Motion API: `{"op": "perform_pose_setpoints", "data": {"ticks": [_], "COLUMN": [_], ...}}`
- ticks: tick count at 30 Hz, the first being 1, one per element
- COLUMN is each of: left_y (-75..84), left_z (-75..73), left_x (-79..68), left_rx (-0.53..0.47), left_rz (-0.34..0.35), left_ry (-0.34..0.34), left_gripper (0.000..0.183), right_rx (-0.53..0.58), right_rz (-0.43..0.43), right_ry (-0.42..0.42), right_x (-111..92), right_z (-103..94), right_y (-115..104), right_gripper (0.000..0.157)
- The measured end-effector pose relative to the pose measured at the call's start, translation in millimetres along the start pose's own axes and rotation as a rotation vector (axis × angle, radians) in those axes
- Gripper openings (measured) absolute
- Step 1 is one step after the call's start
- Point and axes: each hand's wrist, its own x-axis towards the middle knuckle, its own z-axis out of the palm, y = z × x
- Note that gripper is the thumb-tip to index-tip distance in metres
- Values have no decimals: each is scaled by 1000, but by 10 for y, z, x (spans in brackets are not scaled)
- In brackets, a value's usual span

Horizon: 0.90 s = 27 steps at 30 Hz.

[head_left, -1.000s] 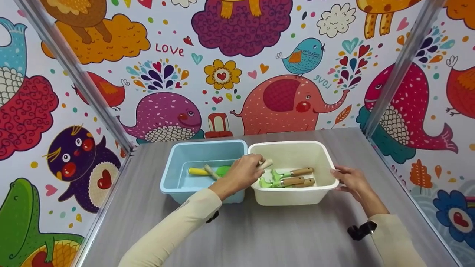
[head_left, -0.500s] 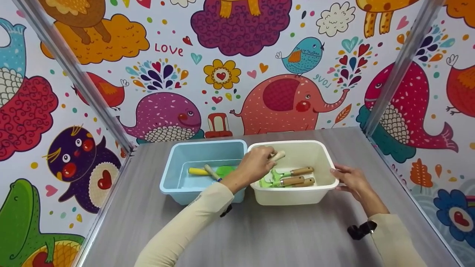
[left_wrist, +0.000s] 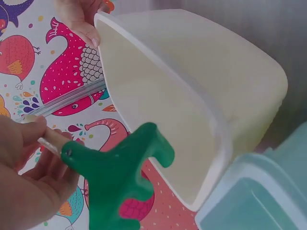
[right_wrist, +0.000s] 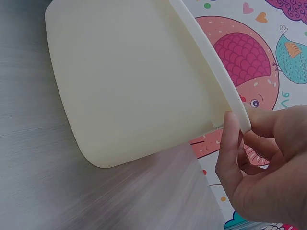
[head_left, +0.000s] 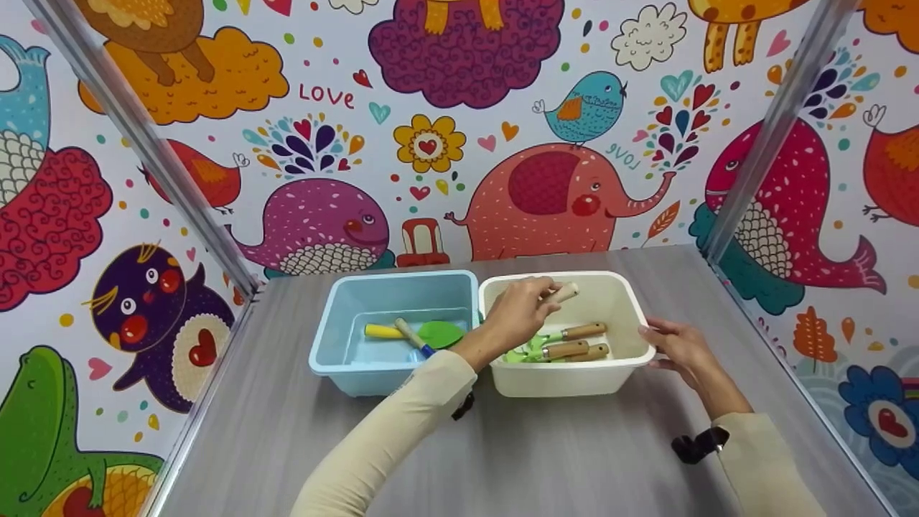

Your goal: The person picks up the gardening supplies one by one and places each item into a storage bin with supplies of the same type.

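Observation:
In the head view my left hand (head_left: 515, 310) is over the cream tub (head_left: 556, 382), pinching the pale wooden handle of a green hand rake (left_wrist: 112, 167). The handle end points right and up; the left wrist view shows the rake's thick, blunt prongs. Below it in the tub lie several green garden tools with brown wooden handles (head_left: 585, 330). My right hand (head_left: 683, 350) holds the tub's right rim, thumb on one side and fingers on the other, as the right wrist view shows.
A light blue tub (head_left: 359, 382) stands close against the cream tub's left side. Inside it are a yellow handle (head_left: 383, 332), a wooden handle with a blue collar (head_left: 409, 333) and a flat green piece (head_left: 440, 334). A patterned wall (head_left: 431, 201) rises behind the grey table (head_left: 546, 459).
My left hand has moved right with the hand rake, from between the tubs to above the cream tub. More of the flat green piece shows. My right hand has stayed at the rim.

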Motion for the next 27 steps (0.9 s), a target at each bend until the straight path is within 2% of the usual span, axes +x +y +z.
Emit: {"op": "perform_pose_setpoints", "data": {"ticks": [6, 14, 21, 27], "left_y": [79, 105, 38, -105], "left_z": [91, 183, 282, 377], "left_x": [39, 112, 134, 82], "left_rx": [-42, -187, -171, -121], "left_rz": [3, -9, 9, 16], "left_ry": [-9, 13, 34, 11], "left_gripper": [30, 33, 33, 31], "right_rx": [-9, -8, -2, 4], "right_rz": [4, 6, 0, 10], "right_ry": [1, -12, 8, 7], "right_x": [4, 1, -13, -1], "right_z": [-10, -10, -9, -14], "right_y": [6, -7, -13, 0], "right_gripper": [66, 67, 69, 70]}}
